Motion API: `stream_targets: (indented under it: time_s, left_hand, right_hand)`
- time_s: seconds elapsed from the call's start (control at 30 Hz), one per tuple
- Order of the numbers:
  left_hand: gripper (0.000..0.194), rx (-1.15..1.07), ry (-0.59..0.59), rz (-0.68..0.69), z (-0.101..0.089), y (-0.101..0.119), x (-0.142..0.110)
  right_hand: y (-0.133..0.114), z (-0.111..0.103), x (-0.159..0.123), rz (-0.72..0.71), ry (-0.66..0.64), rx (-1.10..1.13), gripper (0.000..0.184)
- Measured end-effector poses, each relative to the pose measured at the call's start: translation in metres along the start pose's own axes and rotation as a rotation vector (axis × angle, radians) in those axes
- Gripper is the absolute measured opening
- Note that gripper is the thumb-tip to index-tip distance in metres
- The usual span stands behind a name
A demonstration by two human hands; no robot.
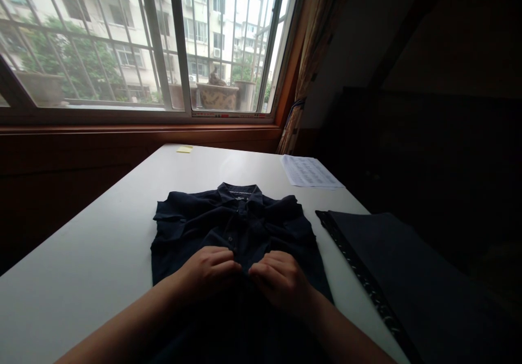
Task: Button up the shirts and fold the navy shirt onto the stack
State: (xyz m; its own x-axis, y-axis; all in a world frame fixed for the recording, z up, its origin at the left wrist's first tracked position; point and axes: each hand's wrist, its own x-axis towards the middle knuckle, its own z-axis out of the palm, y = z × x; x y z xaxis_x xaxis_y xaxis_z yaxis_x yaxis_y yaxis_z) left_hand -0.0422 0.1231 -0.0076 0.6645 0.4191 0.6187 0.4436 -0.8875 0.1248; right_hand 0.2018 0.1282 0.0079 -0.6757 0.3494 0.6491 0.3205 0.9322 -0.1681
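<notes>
Navy shirt (244, 233) spreads beyond left hand (212, 266) and right hand (278, 276), both pinching its front; keep edges level!

2 bare forearms (132, 323), narrower towards wrists (177, 286); bare left fingers (223, 268); bare right fingers (267, 270).

A camera on the person's head looks from the near side of the shirt (191, 225), above it, facing forward and down over it toward the window (228, 38) beyond. It sits close, so the shirt spreads broad across the lower middle, while the table (85, 233) shows left, right and beyond the shirt.
</notes>
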Motion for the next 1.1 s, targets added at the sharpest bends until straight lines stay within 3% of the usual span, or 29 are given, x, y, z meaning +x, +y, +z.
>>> stream_targets:
  time_s: [0.4,0.77,1.1]
  left_hand:
    - [0.01,0.101,0.107,0.109,-0.007,0.007,0.0]
    - [0.009,0.092,0.102,0.121,-0.009,0.007,0.001]
    - [0.013,-0.012,0.009,0.012,0.0,0.0,0.0]
  right_hand:
    - [-0.005,-0.007,-0.003,-0.145,0.032,-0.077,0.011]
    - [-0.003,-0.007,0.001,-0.054,0.058,0.057,0.015]
    - [0.0,0.001,0.002,0.038,0.009,0.164,0.022]
